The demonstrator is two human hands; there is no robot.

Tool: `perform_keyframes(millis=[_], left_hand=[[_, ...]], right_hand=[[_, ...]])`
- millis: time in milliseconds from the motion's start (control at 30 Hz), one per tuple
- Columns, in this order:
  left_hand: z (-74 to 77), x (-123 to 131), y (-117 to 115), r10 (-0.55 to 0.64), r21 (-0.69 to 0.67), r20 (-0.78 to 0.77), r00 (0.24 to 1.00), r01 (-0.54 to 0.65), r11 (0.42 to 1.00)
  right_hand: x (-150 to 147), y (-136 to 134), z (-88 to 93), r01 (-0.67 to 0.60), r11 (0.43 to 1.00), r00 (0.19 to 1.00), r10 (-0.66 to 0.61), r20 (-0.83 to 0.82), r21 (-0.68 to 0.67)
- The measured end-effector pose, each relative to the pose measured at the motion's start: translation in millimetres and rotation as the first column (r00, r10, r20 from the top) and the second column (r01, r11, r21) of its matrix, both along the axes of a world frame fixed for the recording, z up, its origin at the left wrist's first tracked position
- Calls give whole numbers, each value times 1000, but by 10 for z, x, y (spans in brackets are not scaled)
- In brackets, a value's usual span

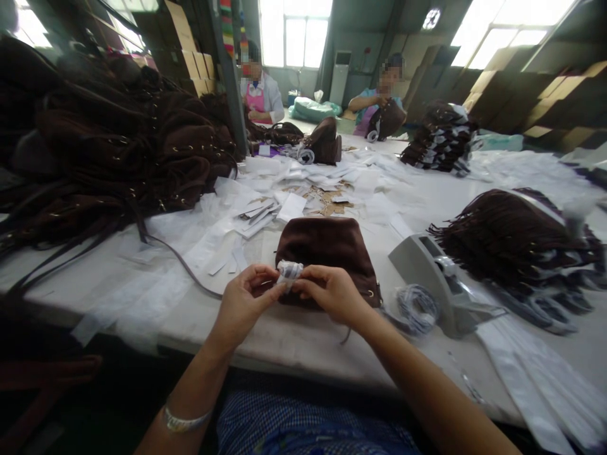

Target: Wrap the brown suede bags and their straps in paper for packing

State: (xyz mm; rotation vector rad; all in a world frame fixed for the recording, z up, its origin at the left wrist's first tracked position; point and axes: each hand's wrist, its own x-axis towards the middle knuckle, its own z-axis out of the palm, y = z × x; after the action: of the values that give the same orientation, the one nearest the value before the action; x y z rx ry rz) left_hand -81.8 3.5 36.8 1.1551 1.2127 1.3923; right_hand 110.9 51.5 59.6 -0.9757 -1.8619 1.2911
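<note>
Between my two hands is a small bundle wrapped in whitish plastic (pixel 289 270); what is inside cannot be made out. My left hand (pixel 250 297) pinches it from the left, thumb and fingers together. From the other side, my right hand (pixel 329 289) pinches its right end. Just behind and below the hands lies a dark brown handbag (pixel 327 243) with gold eyelets at its lower right corner. A thin dark strap (pixel 183 262) runs across the table toward it from the left. Right of the bag sits a plastic-wrapped coil of strap (pixel 417 308).
A grey tape dispenser (pixel 439 278) stands to the right, near a fringed brown bag pile (pixel 516 240). White plastic strips (pixel 526 373) lie at the front right. Brown bags (pixel 118 139) are heaped at left. Papers and tags (pixel 327 199) cover the middle. Two people work across the table.
</note>
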Motion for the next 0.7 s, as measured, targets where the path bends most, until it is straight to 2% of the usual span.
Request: perform_keyframes(millis=[100, 233, 367, 700], left_hand=[[-2, -11, -3, -29, -21, 24, 999, 30, 999], [21, -10, -4, -52, -24, 48, 997, 53, 998], [42, -2, -14, -51, -27, 40, 998, 52, 998], [53, 8, -53, -45, -18, -5, 999, 45, 999]], right_hand=[[18, -24, 0, -37, 999, 999, 38, -27, 27], [-30, -89, -9, 67, 991, 998, -66, -17, 120], [-89, -133, -32, 154, 976, 988, -149, -39, 154], [-123, -161, -80, 189, 946, 982, -181, -51, 262]])
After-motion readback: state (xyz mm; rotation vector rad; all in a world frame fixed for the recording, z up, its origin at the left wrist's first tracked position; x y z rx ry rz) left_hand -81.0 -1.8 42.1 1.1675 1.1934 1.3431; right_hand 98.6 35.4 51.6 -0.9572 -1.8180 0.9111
